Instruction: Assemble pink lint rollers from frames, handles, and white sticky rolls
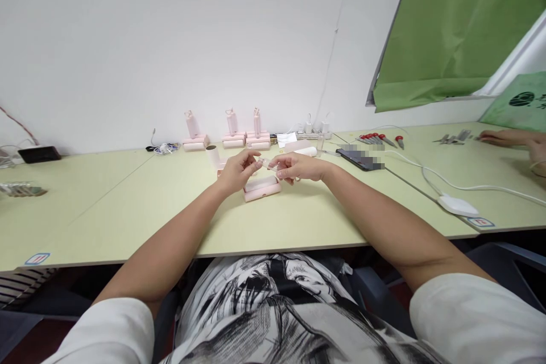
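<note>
My left hand (239,170) and my right hand (301,168) meet over the table, fingertips close together. Between them is a small, pale, see-through piece (266,164), pinched from both sides; its exact kind is too small to make out. Just below lies a pink holder with a white roller (261,187), touched by neither hand as far as I can see. A white tube (212,156) stands behind my left hand, partly hidden by it. Beyond my right hand lies a white roll (306,151).
Three pink stands (195,142) with upright pale handles line the wall. A phone (360,159), red-tipped tools (377,139), and a white cable with a flat charger (458,205) lie to the right. Another person's hand (503,136) rests at far right near small metal parts.
</note>
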### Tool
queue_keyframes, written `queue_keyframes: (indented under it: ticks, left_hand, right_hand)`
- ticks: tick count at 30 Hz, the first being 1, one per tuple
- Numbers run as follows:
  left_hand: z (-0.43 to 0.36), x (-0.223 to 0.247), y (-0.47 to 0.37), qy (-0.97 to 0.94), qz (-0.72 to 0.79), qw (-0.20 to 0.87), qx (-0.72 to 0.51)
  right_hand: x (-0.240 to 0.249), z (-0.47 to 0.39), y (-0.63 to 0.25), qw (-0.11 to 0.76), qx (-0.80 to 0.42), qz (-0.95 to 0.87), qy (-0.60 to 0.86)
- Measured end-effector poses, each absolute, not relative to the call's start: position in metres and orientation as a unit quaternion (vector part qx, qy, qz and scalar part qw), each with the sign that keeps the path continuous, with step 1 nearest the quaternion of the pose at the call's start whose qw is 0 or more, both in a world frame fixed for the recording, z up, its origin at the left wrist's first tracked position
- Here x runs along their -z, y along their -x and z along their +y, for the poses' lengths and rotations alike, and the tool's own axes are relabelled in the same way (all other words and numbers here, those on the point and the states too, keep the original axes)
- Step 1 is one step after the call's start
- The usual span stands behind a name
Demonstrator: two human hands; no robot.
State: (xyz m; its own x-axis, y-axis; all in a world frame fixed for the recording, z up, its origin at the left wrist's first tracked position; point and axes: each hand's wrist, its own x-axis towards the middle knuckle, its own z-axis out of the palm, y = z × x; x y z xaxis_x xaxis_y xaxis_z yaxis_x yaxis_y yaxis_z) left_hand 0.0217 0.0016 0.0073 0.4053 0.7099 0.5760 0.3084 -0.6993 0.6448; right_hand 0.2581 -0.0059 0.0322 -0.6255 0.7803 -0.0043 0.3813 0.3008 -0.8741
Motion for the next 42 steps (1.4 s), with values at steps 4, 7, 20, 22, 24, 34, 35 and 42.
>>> queue_keyframes:
  ticks: [4, 7, 20, 22, 24, 34, 35, 42]
  left_hand:
    - [0.003, -0.006, -0.022, -0.793, 0.327, 0.214, -0.467]
    - [0.001, -0.007, -0.023, -0.797, 0.334, 0.198, -0.462]
    - [0.003, -0.006, -0.020, -0.808, 0.342, 0.184, -0.444]
    - [0.003, -0.006, -0.019, -0.815, 0.375, 0.169, -0.409]
    - [0.003, -0.005, -0.018, -0.832, 0.412, 0.153, -0.339]
    - [0.004, -0.004, -0.021, -0.824, 0.508, 0.221, -0.117]
    - [0.004, -0.005, -0.021, -0.804, 0.516, 0.256, -0.149]
    - [0.013, -0.010, -0.012, -0.684, 0.467, 0.429, -0.360]
  right_hand:
    - [-0.026, -0.001, -0.256, 0.252, -0.449, -0.783, 0.348]
    - [-0.021, 0.003, -0.255, 0.264, -0.434, -0.795, 0.334]
    - [-0.017, 0.003, -0.248, 0.325, -0.260, -0.833, 0.365]
    - [-0.017, 0.005, -0.250, 0.337, -0.248, -0.829, 0.372]
    - [-0.016, 0.008, -0.253, 0.341, -0.239, -0.827, 0.377]
    - [-0.018, 0.006, -0.253, 0.335, -0.284, -0.821, 0.365]
    - [-0.020, 0.004, -0.252, 0.330, -0.296, -0.821, 0.360]
    - [-0.029, -0.012, -0.249, 0.234, -0.353, -0.814, 0.397]
